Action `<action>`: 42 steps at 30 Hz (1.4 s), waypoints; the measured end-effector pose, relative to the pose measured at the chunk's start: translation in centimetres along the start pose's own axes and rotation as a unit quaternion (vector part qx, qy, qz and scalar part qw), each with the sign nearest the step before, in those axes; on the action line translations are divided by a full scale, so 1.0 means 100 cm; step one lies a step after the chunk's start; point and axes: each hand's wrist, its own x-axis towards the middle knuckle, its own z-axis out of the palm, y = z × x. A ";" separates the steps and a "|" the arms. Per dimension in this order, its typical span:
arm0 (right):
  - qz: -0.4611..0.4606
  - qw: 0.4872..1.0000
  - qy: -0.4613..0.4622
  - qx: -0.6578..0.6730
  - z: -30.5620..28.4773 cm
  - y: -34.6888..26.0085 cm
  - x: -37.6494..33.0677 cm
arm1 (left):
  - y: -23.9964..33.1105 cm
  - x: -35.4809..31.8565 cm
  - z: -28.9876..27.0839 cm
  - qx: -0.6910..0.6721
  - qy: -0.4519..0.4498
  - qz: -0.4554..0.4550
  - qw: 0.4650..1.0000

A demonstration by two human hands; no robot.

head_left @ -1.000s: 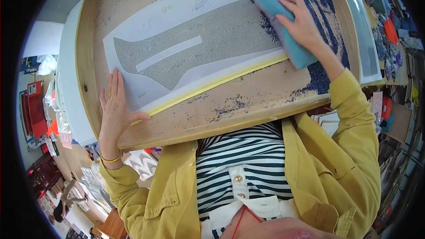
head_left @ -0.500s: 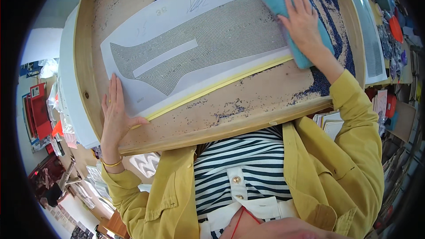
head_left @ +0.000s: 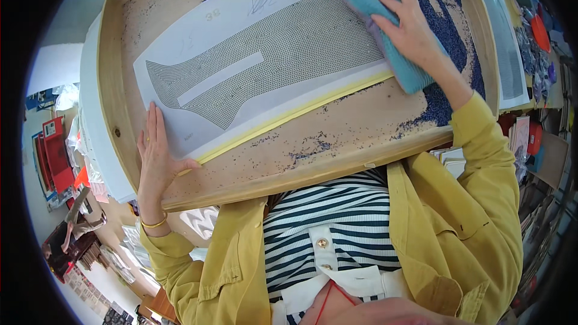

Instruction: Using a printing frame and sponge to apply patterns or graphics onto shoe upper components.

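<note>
A white sheet [head_left: 235, 12] with a stencil-like pattern of many small holes [head_left: 313, 36] lies slanted in a shallow wooden tray [head_left: 271, 188]. A yellow strip [head_left: 295, 118] runs along its near edge. My left hand [head_left: 158, 155] rests open at the sheet's lower left corner, fingers pointing away and thumb out by the strip. On the pattern's right end, my right hand [head_left: 415, 33] grips a soft teal pad [head_left: 394, 57]. Its fingers are bent over the pad's top, and the palm side is hidden.
Dark blue grains [head_left: 448, 93] are heaped along the tray's right side, with more scattered near the front and far left. The raised wooden rim surrounds the work. Packaged goods [head_left: 536, 72] crowd the right; a red box [head_left: 57, 153] stands at the left.
My right hand has moved the teal pad a little left and away over the pattern's right end. Fewer dark grains show on the pattern. My left hand stays at the sheet's corner.
</note>
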 end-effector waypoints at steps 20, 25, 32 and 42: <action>0.157 0.947 -0.042 -0.276 -0.028 -0.171 0.255 | -0.013 -0.039 0.005 0.018 -0.020 -0.046 0.999; 0.112 0.993 0.007 -0.046 -0.023 -0.129 0.285 | -0.009 -0.036 -0.001 0.028 -0.034 -0.058 0.997; -0.027 1.000 -0.004 0.006 0.004 -0.200 0.332 | -0.013 -0.041 -0.001 0.023 -0.048 -0.074 0.996; -0.164 0.981 -0.072 -0.079 0.032 -0.221 0.365 | -0.008 -0.035 -0.010 0.012 -0.072 -0.099 0.992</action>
